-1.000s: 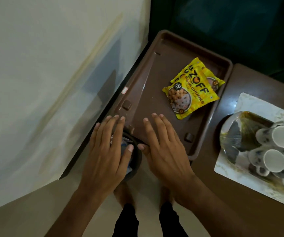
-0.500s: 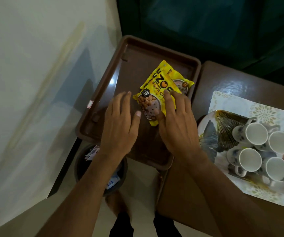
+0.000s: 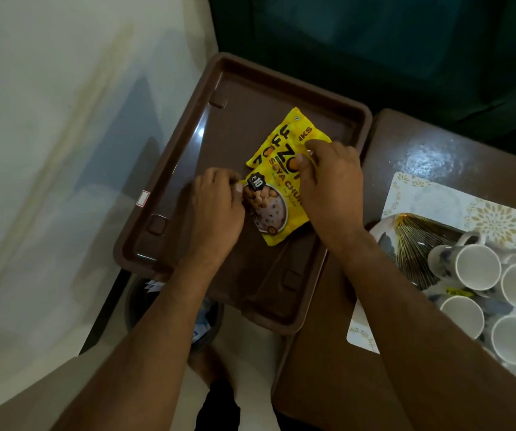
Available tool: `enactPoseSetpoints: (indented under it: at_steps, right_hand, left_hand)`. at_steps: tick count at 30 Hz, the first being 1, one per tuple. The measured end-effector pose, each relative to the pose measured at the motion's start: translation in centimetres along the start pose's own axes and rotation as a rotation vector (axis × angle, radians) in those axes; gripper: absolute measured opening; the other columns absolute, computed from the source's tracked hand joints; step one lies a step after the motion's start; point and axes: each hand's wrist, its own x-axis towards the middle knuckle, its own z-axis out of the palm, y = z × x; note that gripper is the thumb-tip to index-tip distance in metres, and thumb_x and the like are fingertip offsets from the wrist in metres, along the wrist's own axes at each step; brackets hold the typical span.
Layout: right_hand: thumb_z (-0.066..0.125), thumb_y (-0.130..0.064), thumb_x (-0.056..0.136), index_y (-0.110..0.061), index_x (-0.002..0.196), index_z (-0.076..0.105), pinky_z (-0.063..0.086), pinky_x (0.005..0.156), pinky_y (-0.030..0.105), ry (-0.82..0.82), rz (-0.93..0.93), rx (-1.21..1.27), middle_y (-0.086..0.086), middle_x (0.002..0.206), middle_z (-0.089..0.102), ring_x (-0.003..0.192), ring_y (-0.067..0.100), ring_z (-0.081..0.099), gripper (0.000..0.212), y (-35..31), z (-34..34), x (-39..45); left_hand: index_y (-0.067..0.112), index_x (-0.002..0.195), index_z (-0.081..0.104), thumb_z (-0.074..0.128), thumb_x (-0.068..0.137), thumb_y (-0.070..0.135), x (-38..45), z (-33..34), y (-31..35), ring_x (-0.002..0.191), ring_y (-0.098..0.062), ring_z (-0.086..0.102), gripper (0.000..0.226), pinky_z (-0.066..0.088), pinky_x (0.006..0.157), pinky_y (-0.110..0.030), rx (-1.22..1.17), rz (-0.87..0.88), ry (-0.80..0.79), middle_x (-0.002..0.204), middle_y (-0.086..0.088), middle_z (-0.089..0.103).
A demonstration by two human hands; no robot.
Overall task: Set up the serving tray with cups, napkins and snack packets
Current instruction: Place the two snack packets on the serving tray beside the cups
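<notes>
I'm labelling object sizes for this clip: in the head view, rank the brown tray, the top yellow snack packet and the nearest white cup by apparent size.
1. brown tray
2. top yellow snack packet
3. nearest white cup, though nearness to the camera inflates it.

tray: brown | snack packets: yellow | cups: white, blue-patterned

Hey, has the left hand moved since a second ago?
Yes. The left hand has gone from the brown tray's near rim, above the dark bin, forward into the tray, where it now pinches the yellow snack packets' left edge.
</notes>
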Motion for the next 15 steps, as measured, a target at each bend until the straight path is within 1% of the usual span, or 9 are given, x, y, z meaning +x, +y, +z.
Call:
enactPoseSetpoints:
  at_steps: [2, 3, 4, 5, 7, 9, 10, 12, 15]
  right_hand:
    - [0.058, -0.028, 0.102, -0.012, 0.099, 0.073, 0.04, 0.076, 0.031, -0.013, 0.014, 0.072, 0.004, 0.094, 0.068, 0.091, 0.022, 0.059, 0.021, 0.2, 0.1, 0.2]
    - [0.06, -0.026, 0.101, -0.013, 0.092, 0.072, 0.041, 0.071, 0.031, -0.019, 0.034, 0.116, 0.001, 0.088, 0.067, 0.085, 0.019, 0.059, 0.02, 0.2, 0.1, 0.3]
    - [0.061, -0.025, 0.1, -0.013, 0.09, 0.072, 0.043, 0.069, 0.032, -0.017, 0.059, 0.161, -0.001, 0.086, 0.067, 0.081, 0.017, 0.059, 0.019, 0.3, 0.1, 0.2]
    - [0.062, -0.024, 0.099, -0.012, 0.09, 0.072, 0.045, 0.068, 0.033, -0.007, 0.077, 0.198, -0.001, 0.085, 0.068, 0.081, 0.017, 0.06, 0.018, 0.3, 0.1, 0.1]
    - [0.062, -0.023, 0.099, -0.011, 0.092, 0.072, 0.049, 0.069, 0.036, 0.022, 0.096, 0.246, 0.001, 0.087, 0.07, 0.082, 0.018, 0.062, 0.017, 0.0, 0.2, -0.5]
    - [0.062, -0.022, 0.099, -0.01, 0.095, 0.072, 0.051, 0.07, 0.036, 0.046, 0.119, 0.3, 0.001, 0.088, 0.071, 0.081, 0.017, 0.063, 0.016, -0.6, 0.2, -1.1]
    - [0.062, -0.022, 0.099, -0.011, 0.096, 0.073, 0.051, 0.07, 0.036, 0.055, 0.131, 0.324, 0.0, 0.088, 0.072, 0.081, 0.015, 0.063, 0.016, -0.8, 0.1, -1.4]
    - [0.061, -0.023, 0.099, -0.012, 0.097, 0.074, 0.053, 0.07, 0.038, 0.074, 0.165, 0.345, -0.001, 0.088, 0.073, 0.08, 0.016, 0.064, 0.017, -1.2, 0.0, -2.0]
    - [0.062, -0.025, 0.098, -0.014, 0.098, 0.077, 0.055, 0.07, 0.04, 0.087, 0.234, 0.337, 0.0, 0.086, 0.074, 0.079, 0.018, 0.066, 0.019, -1.6, -0.1, -3.1]
  left_hand:
    - [0.011, 0.108, 0.065, 0.058, 0.102, 0.014, 0.0, -0.1, 0.2, 0.115, -0.025, 0.053, 0.01, 0.044, 0.095, -0.038, -0.074, -0.055, 0.02, 0.114, -0.005, 0.059]
    - [0.014, 0.105, 0.064, 0.059, 0.101, 0.013, 0.0, -0.1, 0.2, 0.111, -0.024, 0.057, 0.006, 0.046, 0.091, -0.036, -0.15, -0.101, 0.027, 0.11, -0.001, 0.06]
    - [0.019, 0.102, 0.063, 0.06, 0.101, 0.013, -0.1, -0.2, 0.1, 0.107, -0.021, 0.06, 0.006, 0.048, 0.087, -0.034, -0.245, -0.158, 0.033, 0.107, 0.001, 0.062]
    - [0.023, 0.099, 0.062, 0.06, 0.101, 0.014, -0.2, -0.4, 0.0, 0.103, -0.018, 0.063, 0.009, 0.049, 0.084, -0.033, -0.356, -0.221, 0.036, 0.105, 0.002, 0.065]
    - [0.026, 0.096, 0.064, 0.062, 0.101, 0.011, -0.6, -0.6, -0.2, 0.101, -0.018, 0.067, 0.015, 0.056, 0.085, -0.035, -0.61, -0.34, 0.059, 0.105, -0.004, 0.07]
    - [0.021, 0.098, 0.066, 0.064, 0.1, 0.007, -1.1, -0.7, -0.1, 0.1, -0.02, 0.071, 0.015, 0.06, 0.085, -0.037, -0.831, -0.436, 0.091, 0.105, -0.011, 0.073]
    - [0.018, 0.099, 0.066, 0.065, 0.098, 0.005, -1.4, -0.8, 0.0, 0.098, -0.019, 0.073, 0.013, 0.061, 0.083, -0.035, -0.913, -0.479, 0.11, 0.103, -0.011, 0.074]
    - [0.015, 0.097, 0.068, 0.07, 0.095, 0.005, -1.9, -1.0, 0.0, 0.091, -0.016, 0.074, 0.01, 0.062, 0.077, -0.032, -1.001, -0.542, 0.172, 0.095, -0.006, 0.076]
    - [0.016, 0.087, 0.071, 0.075, 0.091, 0.006, -2.4, -1.3, -0.5, 0.083, -0.012, 0.074, 0.012, 0.058, 0.07, -0.027, -0.997, -0.567, 0.248, 0.084, 0.0, 0.076]
